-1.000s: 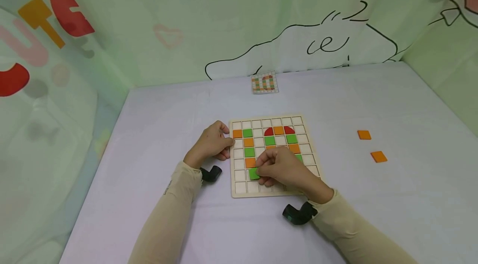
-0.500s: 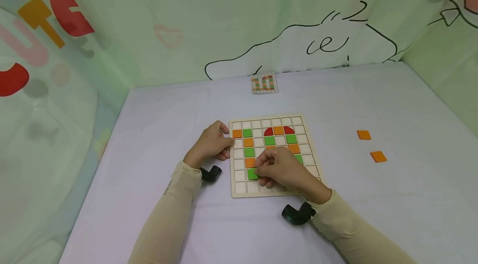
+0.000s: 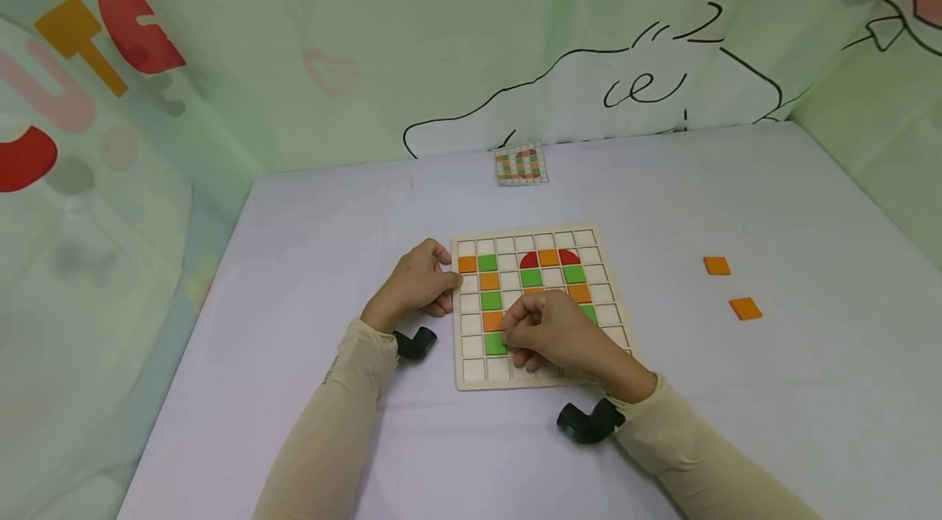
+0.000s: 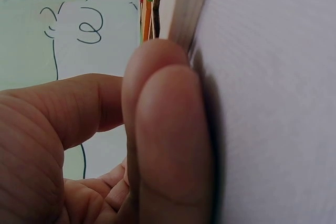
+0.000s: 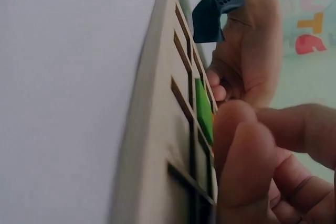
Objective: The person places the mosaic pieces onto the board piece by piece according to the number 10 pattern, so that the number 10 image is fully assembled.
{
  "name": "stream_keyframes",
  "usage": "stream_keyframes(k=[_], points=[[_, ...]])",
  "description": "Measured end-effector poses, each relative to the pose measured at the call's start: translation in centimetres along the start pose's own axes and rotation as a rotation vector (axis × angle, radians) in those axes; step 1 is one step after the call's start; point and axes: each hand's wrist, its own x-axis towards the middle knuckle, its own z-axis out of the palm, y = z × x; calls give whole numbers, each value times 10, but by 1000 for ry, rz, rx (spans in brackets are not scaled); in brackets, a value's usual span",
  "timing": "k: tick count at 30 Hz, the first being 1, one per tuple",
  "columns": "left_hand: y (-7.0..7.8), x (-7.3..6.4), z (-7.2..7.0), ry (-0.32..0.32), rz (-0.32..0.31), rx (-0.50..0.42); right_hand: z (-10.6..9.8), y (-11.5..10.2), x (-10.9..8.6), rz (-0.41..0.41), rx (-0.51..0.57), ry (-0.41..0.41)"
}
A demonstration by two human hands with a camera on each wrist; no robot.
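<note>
A wooden grid board (image 3: 510, 383) lies on the table, with orange and green square tiles and red quarter-round tiles in some cells. My right hand (image 3: 562, 332) is over its lower middle, thumb and index finger pinching the right side of a green square tile (image 3: 495, 344). That tile lies over a cell just below an orange tile (image 3: 492, 321); in the right wrist view the green tile (image 5: 203, 109) shows beyond the fingertips. At the board's left edge my left hand (image 3: 417, 279) holds the board, thumb tip at the rim and fingers bent. My right hand hides several cells.
Two loose orange tiles (image 3: 717, 266) lie on the table to the right. A small pattern card (image 3: 521, 163) lies at the table's back edge, before a printed curtain (image 3: 331, 111). Black camera mounts (image 3: 590, 422) hang at both wrists.
The green tile in my right fingers has slid slightly left, into line with the orange and green column above it. My left hand has stayed at the board's edge.
</note>
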Motion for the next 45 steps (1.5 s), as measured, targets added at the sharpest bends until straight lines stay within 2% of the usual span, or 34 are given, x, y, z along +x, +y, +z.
stream_keyframes(k=[5,9,13,21,24,27,34,45], points=[[0,0,0,0,-1,0,-20,-4,-8,1,-97,56],[0,0,0,1,1,-1,-55,-4,-15,-8,-180,164],[0,0,-1,2,3,1,-97,5,-22,30,-233,293],[0,-1,0,6,-5,-2,-173,33,-48,103,-224,460],[0,-2,0,5,-6,-3,-194,41,-56,143,-193,487],[1,-3,1,7,-4,-4,-211,49,-62,179,-170,478],[2,-3,0,10,-1,4,-227,61,-65,256,-156,453],[3,-4,0,8,-2,-4,-216,58,-59,261,-261,419]])
